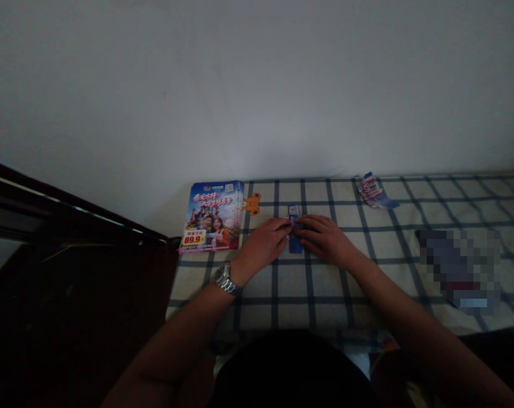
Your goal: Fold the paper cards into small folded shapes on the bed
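A narrow, blue folded flyer (295,246) lies on the checked cloth in front of me, a QR code at its far end. My left hand (268,241), with a metal watch on the wrist, grips its left edge with bent fingers. From the other side, my right hand (325,237) has its fingers closed on the right edge. The fingertips of both hands nearly meet over the strip and cover its middle. To the left lies a stack of flyers (212,218) with a printed picture and "89.9" on the top sheet.
A pleated, fanned-out bundle of printed paper (373,191) lies near the wall at the right. Beside the stack is an orange cartoon figure (252,203). A blurred dark object (456,269) lies at far right. The table's left edge drops to a dark area.
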A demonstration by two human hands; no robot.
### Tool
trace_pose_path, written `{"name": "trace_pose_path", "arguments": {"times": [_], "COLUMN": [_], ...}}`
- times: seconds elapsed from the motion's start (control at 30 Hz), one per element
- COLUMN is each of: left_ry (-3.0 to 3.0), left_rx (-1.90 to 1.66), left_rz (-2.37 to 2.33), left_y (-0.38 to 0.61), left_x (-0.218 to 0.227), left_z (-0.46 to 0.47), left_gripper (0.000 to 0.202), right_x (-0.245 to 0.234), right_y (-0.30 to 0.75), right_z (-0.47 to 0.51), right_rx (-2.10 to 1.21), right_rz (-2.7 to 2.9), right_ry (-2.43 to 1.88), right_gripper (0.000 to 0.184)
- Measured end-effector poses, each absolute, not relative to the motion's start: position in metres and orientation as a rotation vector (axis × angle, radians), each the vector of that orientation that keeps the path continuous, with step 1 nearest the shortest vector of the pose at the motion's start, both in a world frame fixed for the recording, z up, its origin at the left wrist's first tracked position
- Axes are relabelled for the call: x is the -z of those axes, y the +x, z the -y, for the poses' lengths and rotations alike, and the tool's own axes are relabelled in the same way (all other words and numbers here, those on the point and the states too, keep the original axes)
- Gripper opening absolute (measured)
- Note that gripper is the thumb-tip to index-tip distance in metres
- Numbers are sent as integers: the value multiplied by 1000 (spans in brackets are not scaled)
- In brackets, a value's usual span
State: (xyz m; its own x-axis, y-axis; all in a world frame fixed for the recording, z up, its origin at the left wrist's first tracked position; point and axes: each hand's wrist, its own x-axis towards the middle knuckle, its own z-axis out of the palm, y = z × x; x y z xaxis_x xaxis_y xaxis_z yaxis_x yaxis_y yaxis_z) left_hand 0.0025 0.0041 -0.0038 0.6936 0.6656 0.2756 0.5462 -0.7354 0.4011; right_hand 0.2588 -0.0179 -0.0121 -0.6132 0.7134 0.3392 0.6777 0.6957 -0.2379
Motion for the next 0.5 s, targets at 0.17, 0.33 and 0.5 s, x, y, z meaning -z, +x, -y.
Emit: {"name": "trace_pose_path", "arguments": {"times": [0.17,0.33,0.5], "left_ry": [2628,2623,2620], "left_rx": [-566,-580,-585], "left_rz": [-977,-1003,-1001], "left_y": [4,5,5], "left_x": [-2,-4,-4], "left_z": [-1,1,1], "left_gripper": [36,34,34], "right_x": [12,12,13], "right_y": [258,257,257], "right_z": [18,18,18], "right_rx": [-123,-156,-166], "right_rz": [2486,2478,2483], "right_ry": [-1075,-1097,-1111], "right_gripper": [31,32,32]}}
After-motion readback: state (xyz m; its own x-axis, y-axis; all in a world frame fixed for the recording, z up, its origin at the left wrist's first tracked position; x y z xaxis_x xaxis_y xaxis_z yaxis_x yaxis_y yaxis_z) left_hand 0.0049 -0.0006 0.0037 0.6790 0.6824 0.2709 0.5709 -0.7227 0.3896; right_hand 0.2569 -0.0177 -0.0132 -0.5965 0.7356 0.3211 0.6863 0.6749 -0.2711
